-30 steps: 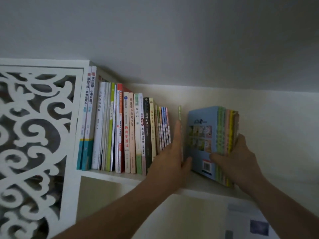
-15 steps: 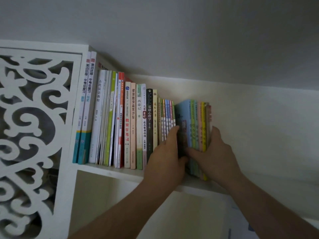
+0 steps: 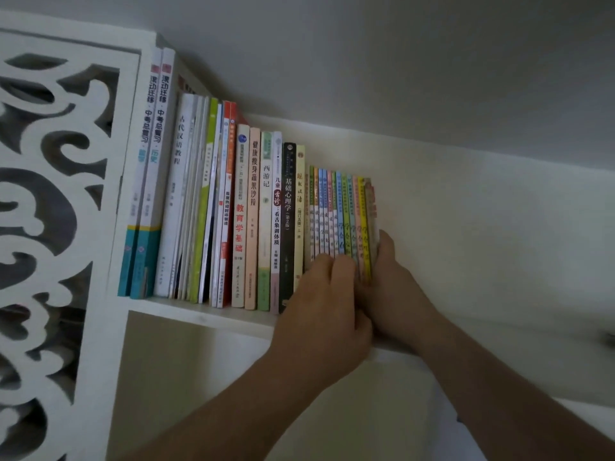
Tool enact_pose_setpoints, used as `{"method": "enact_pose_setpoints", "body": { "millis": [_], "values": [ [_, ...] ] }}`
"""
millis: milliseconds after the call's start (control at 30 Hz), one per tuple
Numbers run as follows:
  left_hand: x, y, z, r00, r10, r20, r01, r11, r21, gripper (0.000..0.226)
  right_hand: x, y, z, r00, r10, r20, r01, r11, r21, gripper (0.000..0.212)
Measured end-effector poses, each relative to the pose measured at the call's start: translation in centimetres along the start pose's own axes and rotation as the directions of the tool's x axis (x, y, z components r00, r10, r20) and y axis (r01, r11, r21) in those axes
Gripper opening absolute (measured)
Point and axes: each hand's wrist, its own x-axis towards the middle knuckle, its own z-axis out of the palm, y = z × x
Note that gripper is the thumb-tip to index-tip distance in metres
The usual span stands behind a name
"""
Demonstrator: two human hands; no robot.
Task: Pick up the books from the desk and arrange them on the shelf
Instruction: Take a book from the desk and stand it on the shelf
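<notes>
The left hand's fingers [image 3: 332, 264] lie flat and close together against the lower spines of the thin colourful books [image 3: 342, 214], pressing on them rather than gripping. The left hand [image 3: 322, 307] covers the bottom of these spines and of the cream book beside them. The right hand [image 3: 392, 294] sits at the outer end of the row; its thumb rests along the side of the last book, while its other fingers are hidden behind the left hand and the books, so I cannot tell how they lie. The thin books stand upright on the white shelf [image 3: 199, 316], touching the taller books [image 3: 246, 214] to their left, which run in one packed row up to a white carved side panel [image 3: 50, 211]. Both forearms reach up from the lower edge of the view. Behind the row is a pale wall [image 3: 482, 227].
</notes>
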Motion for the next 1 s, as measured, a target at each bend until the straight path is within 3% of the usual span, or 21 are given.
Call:
{"method": "enact_pose_setpoints", "body": {
  "millis": [100,200,267,333,400,500,633,1000],
  "values": [
    [0.1,0.1,0.1,0.998,0.064,-0.017,-0.063,0.997,0.038,0.040,0.3,0.4,0.0,1.000,0.000,0.030,0.000,1.000,0.005,0.051],
    [0.0,0.3,0.0,0.995,0.096,0.007,-0.096,0.989,0.112,0.056,0.2,0.7,-1.0,0.989,0.012,0.145,-0.045,0.973,0.226,0.067],
    [-0.2,0.3,0.0,0.993,0.120,0.022,-0.122,0.981,0.150,0.062,-0.3,0.8,-2.0,0.975,-0.028,0.219,-0.059,0.923,0.381,0.054],
    [-0.4,0.3,0.1,0.989,0.136,0.050,-0.144,0.970,0.197,0.067,-0.9,1.1,-2.5,0.977,-0.027,0.211,-0.063,0.912,0.405,0.050],
    [-0.2,0.4,0.3,0.983,0.138,0.120,-0.165,0.955,0.249,0.073,-0.9,1.4,-2.2,0.987,0.000,0.163,-0.054,0.943,0.328,0.052],
    [-0.2,0.4,0.6,0.969,0.112,0.221,-0.181,0.927,0.327,0.083,-1.0,0.9,-1.5,0.987,0.025,0.159,-0.037,0.997,0.069,0.052],
    [-0.4,-0.1,1.0,0.966,0.101,0.240,-0.183,0.920,0.347,0.091,-1.6,0.3,-1.5,0.976,0.081,0.203,-0.055,0.990,-0.130,0.058],
    [-0.3,0.2,0.6,0.948,0.126,0.292,-0.213,0.934,0.288,0.107,-2.8,0.2,-2.0,0.951,0.220,0.218,-0.141,0.934,-0.327,0.076]
  ]
}}
